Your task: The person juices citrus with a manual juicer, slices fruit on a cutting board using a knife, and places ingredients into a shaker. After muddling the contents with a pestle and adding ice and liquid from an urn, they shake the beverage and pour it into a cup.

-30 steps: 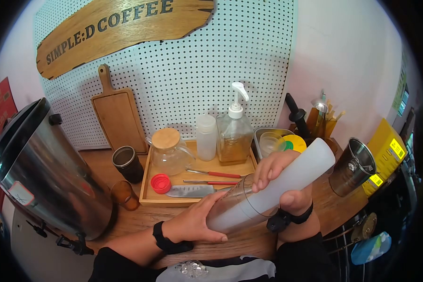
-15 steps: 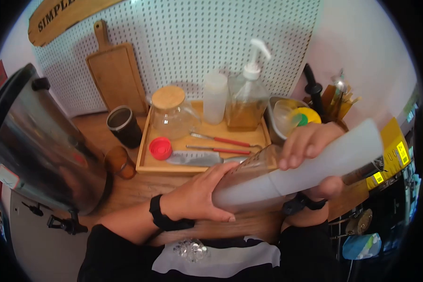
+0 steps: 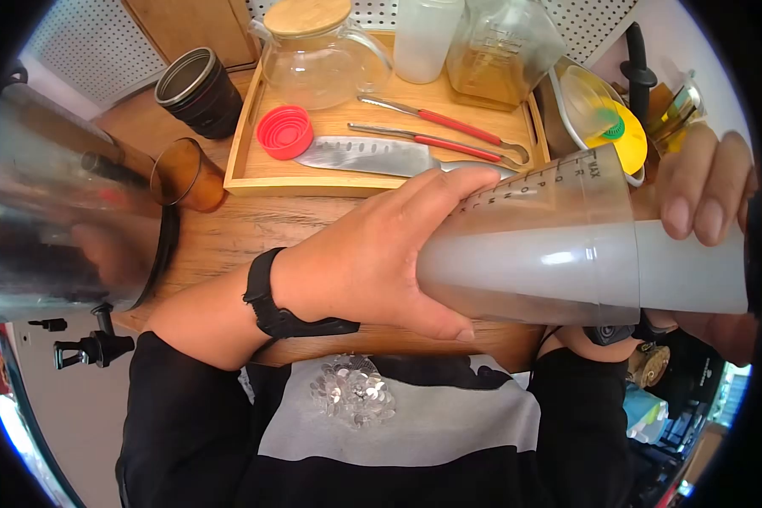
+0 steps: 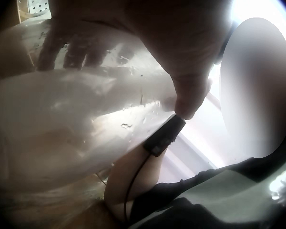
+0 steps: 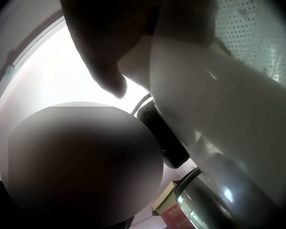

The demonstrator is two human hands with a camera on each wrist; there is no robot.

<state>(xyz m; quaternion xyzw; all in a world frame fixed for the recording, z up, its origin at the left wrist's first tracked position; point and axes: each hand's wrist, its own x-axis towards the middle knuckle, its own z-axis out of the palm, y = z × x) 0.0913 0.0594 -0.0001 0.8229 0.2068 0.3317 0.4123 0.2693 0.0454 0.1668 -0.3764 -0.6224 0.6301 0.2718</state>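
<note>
My left hand [image 3: 372,245] grips the closed end of a clear, lettered plastic measuring cup [image 3: 559,182] with thumb and fingers spread around it. Inside the cup lies a long frosted white cylinder [image 3: 690,271], which sticks out past the cup's rim on the right. My right hand [image 3: 707,182] holds that outer end, fingers over the top and the thumb side low behind it. Both pieces lie almost level, above the wooden counter's front. In the left wrist view, fingers show through the cup's clear wall [image 4: 86,105].
Behind the hands, a wooden tray [image 3: 262,184] bears a red cap [image 3: 284,132], a knife [image 3: 364,154], red-handled tools [image 3: 457,127], a glass teapot [image 3: 317,72] and a pump bottle [image 3: 491,72]. A brown glass [image 3: 188,178], a dark cup [image 3: 199,93] and a steel urn [image 3: 59,212] stand left.
The head view has tipped down and closer. The cup and frosted cylinder have swung from a steep slant to nearly level, their outer end moving right. Both hands keep their hold.
</note>
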